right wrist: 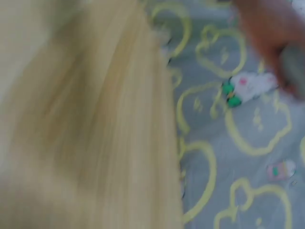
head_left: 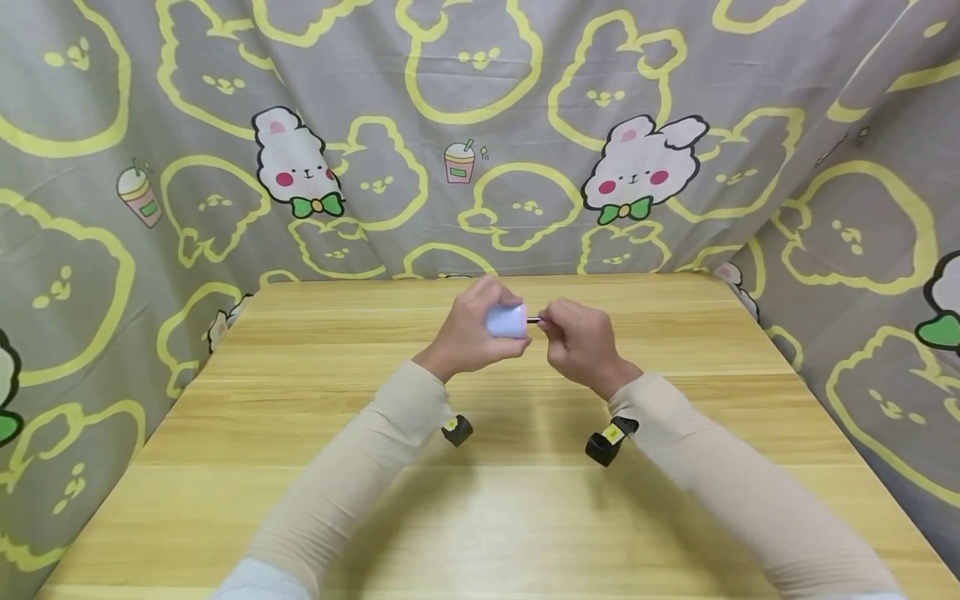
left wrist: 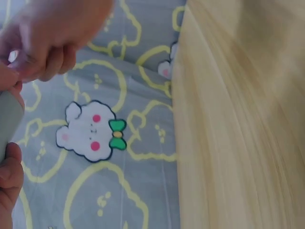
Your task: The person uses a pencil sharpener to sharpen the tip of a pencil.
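A small light-blue cylinder [head_left: 506,322] with a pink rim lies sideways above the table, gripped between the thumb and fingers of my left hand [head_left: 467,333]. From its pink end a thin dark rod [head_left: 533,320] runs toward my right hand [head_left: 583,343], whose curled fingers and thumb pinch the far end. Most of the rod is hidden by those fingers. In the left wrist view the cylinder [left wrist: 9,121] shows at the left edge, below the right hand [left wrist: 52,38]. The right wrist view is blurred, with the left hand [right wrist: 267,33] and cylinder [right wrist: 293,69] at upper right.
The wooden table [head_left: 517,517] spreads under both forearms. A grey curtain [head_left: 525,200] with yellow outlines and bunny prints hangs behind and along the sides. Black wrist cameras [head_left: 456,430] hang below both wrists.
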Demonstrator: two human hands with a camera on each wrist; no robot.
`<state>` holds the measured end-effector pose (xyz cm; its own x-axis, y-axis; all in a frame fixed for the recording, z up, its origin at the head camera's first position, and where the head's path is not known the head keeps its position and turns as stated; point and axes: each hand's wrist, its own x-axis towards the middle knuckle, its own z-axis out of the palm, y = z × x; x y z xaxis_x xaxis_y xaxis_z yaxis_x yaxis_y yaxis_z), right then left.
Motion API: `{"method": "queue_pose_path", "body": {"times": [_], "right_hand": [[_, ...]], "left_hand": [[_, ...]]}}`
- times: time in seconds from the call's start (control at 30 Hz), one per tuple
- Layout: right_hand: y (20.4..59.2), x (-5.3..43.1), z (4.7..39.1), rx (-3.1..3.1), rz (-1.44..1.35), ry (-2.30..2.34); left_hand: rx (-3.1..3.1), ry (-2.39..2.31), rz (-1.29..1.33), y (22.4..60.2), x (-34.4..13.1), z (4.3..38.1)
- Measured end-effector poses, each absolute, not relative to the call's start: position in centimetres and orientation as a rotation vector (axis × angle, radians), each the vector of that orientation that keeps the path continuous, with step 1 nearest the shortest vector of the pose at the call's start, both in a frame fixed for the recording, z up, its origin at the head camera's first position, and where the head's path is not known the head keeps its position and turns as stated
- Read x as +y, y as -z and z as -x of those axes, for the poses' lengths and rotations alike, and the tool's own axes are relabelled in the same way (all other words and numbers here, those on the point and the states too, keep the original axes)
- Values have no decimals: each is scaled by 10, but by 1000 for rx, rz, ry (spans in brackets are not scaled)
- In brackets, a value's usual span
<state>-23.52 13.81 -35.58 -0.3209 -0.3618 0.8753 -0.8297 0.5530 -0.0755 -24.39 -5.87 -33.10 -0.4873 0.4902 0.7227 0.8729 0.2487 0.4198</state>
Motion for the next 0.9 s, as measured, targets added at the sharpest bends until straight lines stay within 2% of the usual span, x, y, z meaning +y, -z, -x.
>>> {"method": "queue_pose_path", "body": {"times": [0.2,0.3,0.4,0.73,0.9], "right_hand": [[320,137,222,-2641,-782,-1386],[309,141,223,-2815,-653,-1498],[308,143,224,-2814,-682,-1368],[324,150,223,-2409,-1040,-944],[330,152,224,-2298,-1083,-771]], "left_hand": [[-2061,1089,1283,337,-62,248],[-2069,1090,1298,338,-61,249],[-2072,1099,1268,338,-61,251],[-2186,1177,1176,335,-62,250],[-2205,1155,1174,335,-62,250]]}}
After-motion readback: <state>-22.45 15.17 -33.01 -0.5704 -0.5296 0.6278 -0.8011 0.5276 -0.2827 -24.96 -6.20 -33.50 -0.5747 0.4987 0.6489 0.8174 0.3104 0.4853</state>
